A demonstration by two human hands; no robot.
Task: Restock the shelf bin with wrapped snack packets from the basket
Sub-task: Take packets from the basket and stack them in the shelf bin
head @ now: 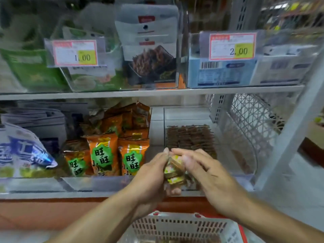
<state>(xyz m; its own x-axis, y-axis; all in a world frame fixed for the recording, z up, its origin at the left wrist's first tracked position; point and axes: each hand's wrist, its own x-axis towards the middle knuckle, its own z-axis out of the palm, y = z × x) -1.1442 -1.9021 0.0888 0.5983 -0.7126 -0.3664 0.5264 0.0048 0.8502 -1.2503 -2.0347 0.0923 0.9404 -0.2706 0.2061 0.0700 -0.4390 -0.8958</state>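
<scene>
My left hand (149,179) grips a small stack of brown wrapped snack packets (175,171) with yellow-green labels, held in front of the lower shelf. My right hand (208,174) touches the stack from the right, its fingers lying over the top packets. Just behind the hands stands the clear shelf bin (245,155), with rows of brown packets (191,137) at its back. The white and red basket (178,227) sits below my forearms at the bottom edge, a few brown packets dimly visible inside.
Orange snack bags (103,153) fill the bin to the left, with blue-white bags (22,151) further left. The upper shelf (157,93) carries clear bins with price tags (75,52) (232,46). A grey shelf upright (291,137) slants on the right.
</scene>
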